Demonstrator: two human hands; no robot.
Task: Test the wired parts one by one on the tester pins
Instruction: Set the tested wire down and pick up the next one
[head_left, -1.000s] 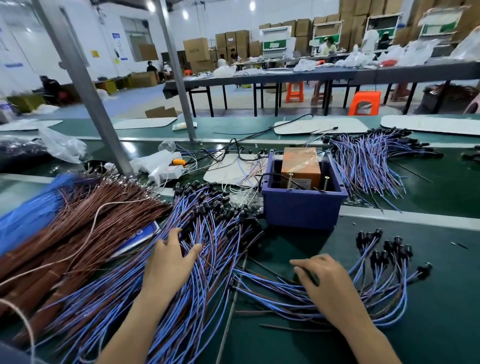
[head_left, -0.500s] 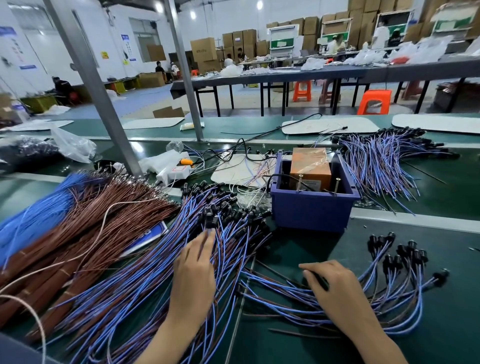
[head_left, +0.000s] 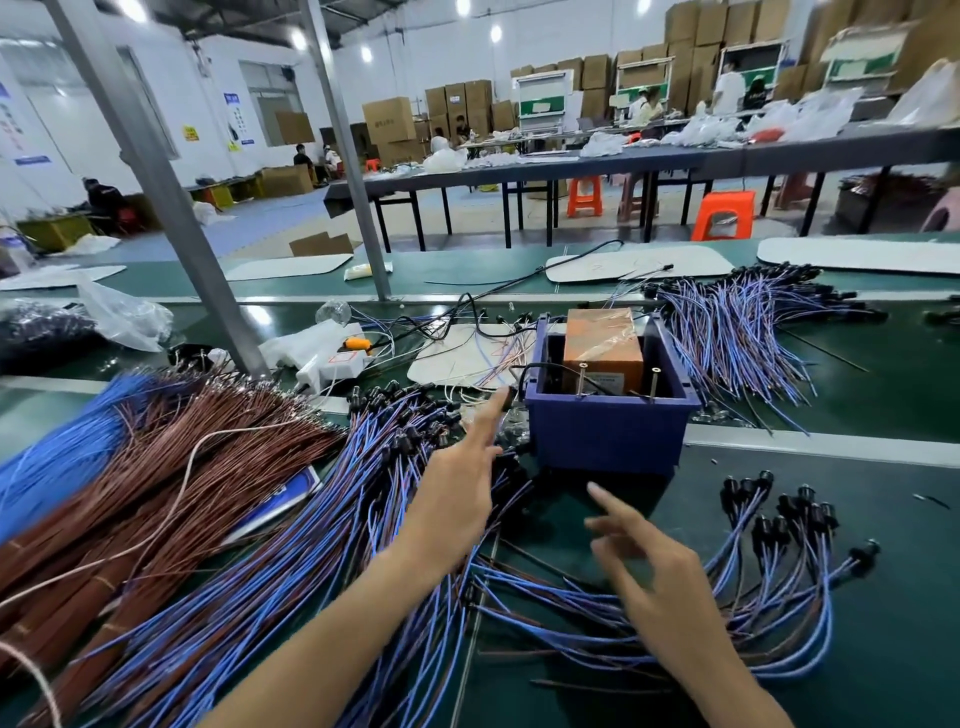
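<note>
Left hand (head_left: 457, 483) points beside bin (head_left: 602, 431) edge; right hand (head_left: 654, 566) hovers, seemingly empty.

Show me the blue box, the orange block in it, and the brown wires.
blue box (head_left: 608, 436): head view, front wall.
orange block (head_left: 602, 338): head view, its middle.
brown wires (head_left: 208, 452): head view, middle of bundle.

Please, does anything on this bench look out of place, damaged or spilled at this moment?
Nothing looks spilled or damaged. Two small oddities: one pale wire loops loose across the brown wire bundle, and a blue printed card lies half buried under the pile of blue wired parts, left of the left hand.
</note>
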